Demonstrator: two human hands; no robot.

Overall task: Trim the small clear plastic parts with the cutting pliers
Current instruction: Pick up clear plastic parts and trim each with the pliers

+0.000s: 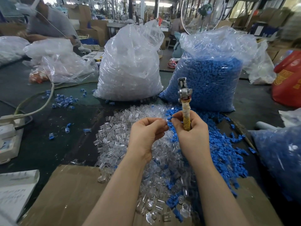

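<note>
My right hand (190, 132) grips the tape-wrapped handle of the cutting pliers (184, 98), whose metal jaws point up and away. Its thumb and forefinger also pinch a small blue part (169, 118). My left hand (146, 134) is curled just to the left, its fingertips pinching a small clear part (164, 121) that meets the blue one. Both hands hover over a heap of small clear plastic parts (114, 136). A heap of blue parts (224, 149) lies to the right of it.
A big bag of clear parts (130, 66) and a big bag of blue parts (210, 79) stand behind the heaps. Cardboard (70, 193) lies at the near edge. A power strip (9, 136) with cable sits left. Another blue bag (280, 160) is right. A person sits far left.
</note>
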